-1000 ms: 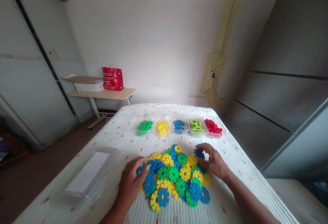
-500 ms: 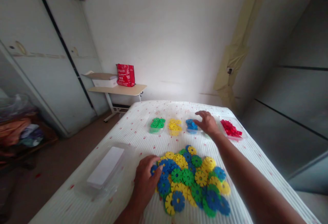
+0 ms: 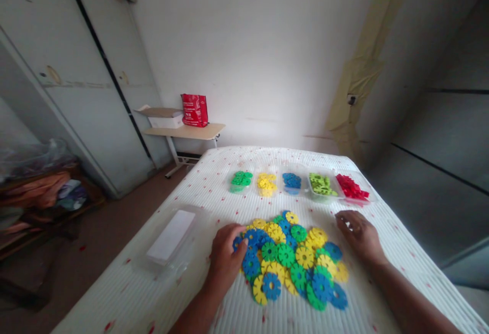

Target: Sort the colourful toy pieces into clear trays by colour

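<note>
A pile of flower-shaped notched plastic discs (image 3: pixel 286 255) in blue, green and yellow lies on the cloth between my hands. My left hand (image 3: pixel 228 253) rests at the pile's left edge, thumb and fingers closed around a blue disc (image 3: pixel 237 244). Right of the pile, my right hand (image 3: pixel 361 234) is over the cloth, fingers loosely bent and apart, with nothing visible in it. Behind stand clear trays with green discs (image 3: pixel 241 178), yellow discs (image 3: pixel 266 184), blue discs (image 3: pixel 292 181), lime-green pieces (image 3: pixel 321 185) and red pieces (image 3: pixel 351 187).
A clear plastic tray (image 3: pixel 143 267) with a white oblong (image 3: pixel 171 237) is on the left of the cloth-covered table (image 3: pixel 206 191). Beyond it, a small side table (image 3: pixel 202 132) bears a red bag (image 3: pixel 194 110) and a white box (image 3: pixel 166 120). Cabinets flank both sides.
My right hand has drawn back from above the blue tray toward the pile's right side, uncovering the lime-green pieces. My left hand stays at the pile. The view has shifted slightly.
</note>
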Tool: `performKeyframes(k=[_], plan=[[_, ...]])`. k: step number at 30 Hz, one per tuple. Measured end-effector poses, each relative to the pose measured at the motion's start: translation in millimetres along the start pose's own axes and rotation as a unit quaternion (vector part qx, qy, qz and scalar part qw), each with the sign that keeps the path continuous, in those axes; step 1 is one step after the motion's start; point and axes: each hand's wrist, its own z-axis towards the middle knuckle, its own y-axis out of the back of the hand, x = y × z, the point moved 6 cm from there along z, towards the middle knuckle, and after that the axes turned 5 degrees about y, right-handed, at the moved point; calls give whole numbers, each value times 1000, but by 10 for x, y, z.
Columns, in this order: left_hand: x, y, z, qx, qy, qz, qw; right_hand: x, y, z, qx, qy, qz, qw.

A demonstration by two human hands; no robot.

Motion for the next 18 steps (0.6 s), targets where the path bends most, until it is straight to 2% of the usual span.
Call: performKeyframes(k=[4,9,18], plan=[[-35,15,-15,-1,1,11,1000,-104,-17,-48,-5,-32,-6,999],[-126,1,-28,15,-15,39,999,-85,-127,-22,37,-35,-11,999],[-138,-67,26,49,38,114,991,-122,-194,-50,73,-42,-24,996]])
